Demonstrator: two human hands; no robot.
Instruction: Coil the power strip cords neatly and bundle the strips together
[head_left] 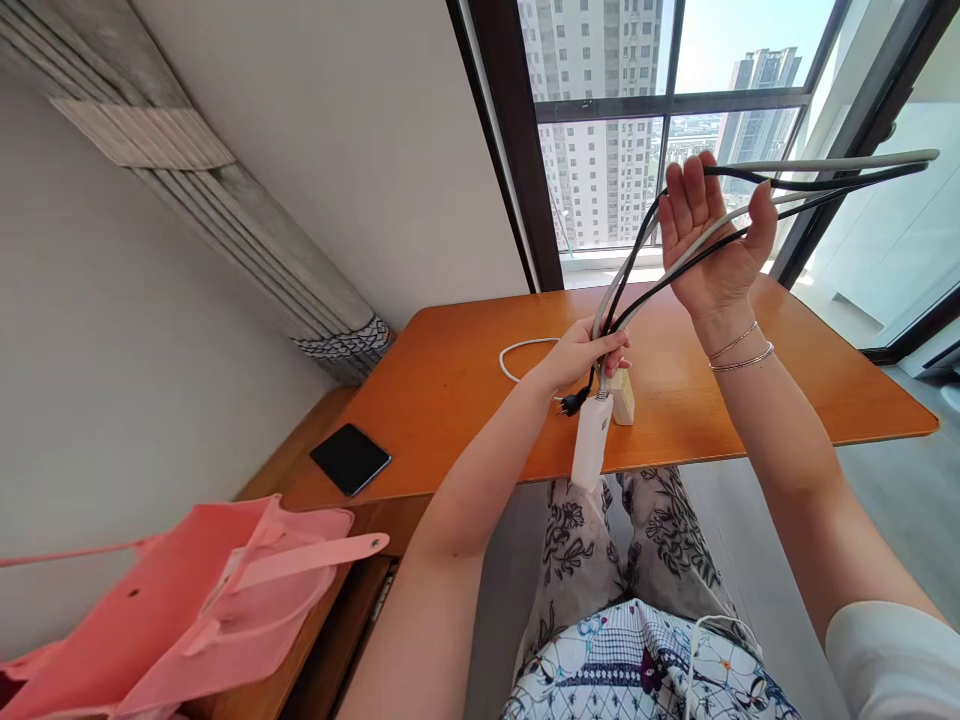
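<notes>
My left hand (581,352) is closed around a bundle of cables (637,285), grey-white and black, just above the orange table (465,390). From its grip hang a white power strip (591,440) and a black plug (571,404). My right hand (712,235) is raised in front of the window, palm towards me, fingers up. The cables run across its palm under the thumb and loop out to the right (847,175). A small wooden block (622,397) stands on the table beside the left hand.
A white cable loop (517,352) lies on the table behind my left hand. A black phone (350,458) rests on a lower wooden ledge at left. A pink bag (195,610) sits at bottom left. The window frame (517,140) rises behind the table.
</notes>
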